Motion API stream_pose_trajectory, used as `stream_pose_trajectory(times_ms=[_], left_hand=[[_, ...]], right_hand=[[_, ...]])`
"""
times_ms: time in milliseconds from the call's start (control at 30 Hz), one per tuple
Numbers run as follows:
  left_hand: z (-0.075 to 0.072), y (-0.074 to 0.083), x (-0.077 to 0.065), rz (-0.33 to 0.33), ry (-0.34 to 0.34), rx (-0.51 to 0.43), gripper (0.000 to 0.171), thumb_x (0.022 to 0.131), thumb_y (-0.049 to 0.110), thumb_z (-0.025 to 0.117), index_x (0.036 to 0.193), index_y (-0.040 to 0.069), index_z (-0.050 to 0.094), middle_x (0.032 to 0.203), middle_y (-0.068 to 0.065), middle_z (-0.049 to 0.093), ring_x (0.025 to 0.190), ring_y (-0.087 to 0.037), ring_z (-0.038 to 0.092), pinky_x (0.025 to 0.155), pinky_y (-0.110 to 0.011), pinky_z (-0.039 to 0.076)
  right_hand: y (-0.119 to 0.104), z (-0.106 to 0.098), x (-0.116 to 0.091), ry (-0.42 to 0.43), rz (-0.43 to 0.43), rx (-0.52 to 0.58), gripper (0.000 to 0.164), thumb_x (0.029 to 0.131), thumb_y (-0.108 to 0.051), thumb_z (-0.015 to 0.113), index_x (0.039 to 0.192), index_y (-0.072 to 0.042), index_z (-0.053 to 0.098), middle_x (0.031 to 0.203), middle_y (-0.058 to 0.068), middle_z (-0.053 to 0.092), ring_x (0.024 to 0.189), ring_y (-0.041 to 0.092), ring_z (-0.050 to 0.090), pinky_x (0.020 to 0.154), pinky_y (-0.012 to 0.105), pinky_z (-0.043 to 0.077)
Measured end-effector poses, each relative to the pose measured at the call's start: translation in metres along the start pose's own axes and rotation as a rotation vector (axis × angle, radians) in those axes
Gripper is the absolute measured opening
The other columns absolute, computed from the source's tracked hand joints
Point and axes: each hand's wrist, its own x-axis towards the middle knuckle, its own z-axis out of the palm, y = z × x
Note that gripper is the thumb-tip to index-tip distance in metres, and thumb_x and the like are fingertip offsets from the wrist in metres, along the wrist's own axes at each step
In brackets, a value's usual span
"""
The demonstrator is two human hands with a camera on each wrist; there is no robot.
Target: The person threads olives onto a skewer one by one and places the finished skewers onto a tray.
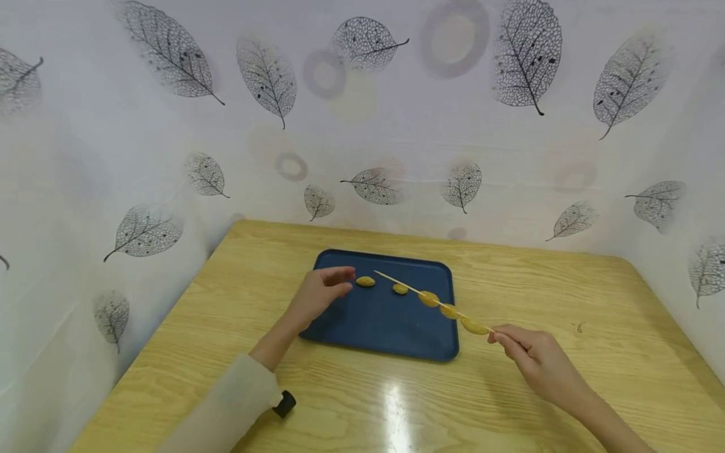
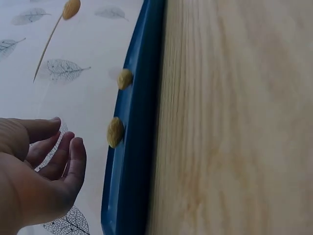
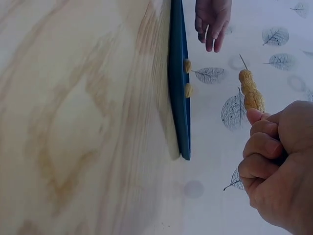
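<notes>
My right hand (image 1: 538,362) pinches the lower end of a thin wooden skewer (image 1: 396,282). Three yellow-brown oval pieces (image 1: 449,311) are threaded along it, the lowest close to my fingertips. The skewer slants up to the left, its bare pointed tip raised over a dark blue tray (image 1: 368,327). Two loose pieces of the same sort lie in the tray: a left piece (image 1: 365,281) and a right piece (image 1: 400,289). My left hand (image 1: 317,296), holding nothing, is over the tray's left side. Its thumb and fingers are apart, just left of the left piece.
The tray lies on a light wood-grain table (image 1: 238,314). A pale cloth (image 1: 396,126) printed with dark leaves stands behind the table and along its sides. A small black object (image 1: 284,404) shows at the left sleeve (image 1: 238,396).
</notes>
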Motion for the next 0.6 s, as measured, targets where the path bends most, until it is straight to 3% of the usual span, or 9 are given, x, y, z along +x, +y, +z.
stream_pose_trajectory(times_ms=[167,333,433,600], left_hand=[[0.002,-0.003,0.020,0.025,0.015,0.262,0.038,0.100,0.009,0.070,0.137,0.001,0.066,0.131,-0.013,0.069,0.118,-0.029,0.064,0.096,-0.041,0.056],[0.009,-0.007,0.036,0.027,-0.031,0.516,0.039,0.097,0.013,0.074,0.135,0.005,0.069,0.126,-0.012,0.070,0.110,-0.028,0.066,0.088,-0.041,0.057],[0.013,-0.009,0.044,0.028,-0.048,0.578,0.039,0.096,0.015,0.076,0.134,0.007,0.070,0.127,-0.011,0.070,0.111,-0.027,0.066,0.090,-0.041,0.057],[0.019,-0.013,0.052,0.042,-0.060,0.604,0.033,0.095,0.016,0.077,0.128,0.013,0.075,0.126,-0.007,0.072,0.112,-0.026,0.067,0.093,-0.044,0.056]], right_hand=[[0.006,-0.004,-0.005,0.013,0.052,-0.006,0.020,0.098,0.010,0.061,0.107,0.000,0.077,0.092,0.008,0.076,0.056,-0.001,0.040,0.052,0.022,0.043],[0.006,-0.006,-0.007,0.013,0.059,-0.016,0.019,0.100,0.008,0.060,0.106,0.000,0.077,0.091,0.008,0.076,0.054,-0.002,0.036,0.054,0.023,0.043],[0.006,-0.007,-0.008,0.008,0.061,-0.011,0.019,0.101,0.007,0.059,0.106,-0.001,0.076,0.091,0.007,0.076,0.054,-0.002,0.036,0.053,0.023,0.043],[0.008,-0.007,-0.009,0.008,0.062,0.003,0.020,0.101,0.007,0.059,0.105,-0.001,0.076,0.089,0.005,0.075,0.054,-0.001,0.035,0.050,0.023,0.041]])
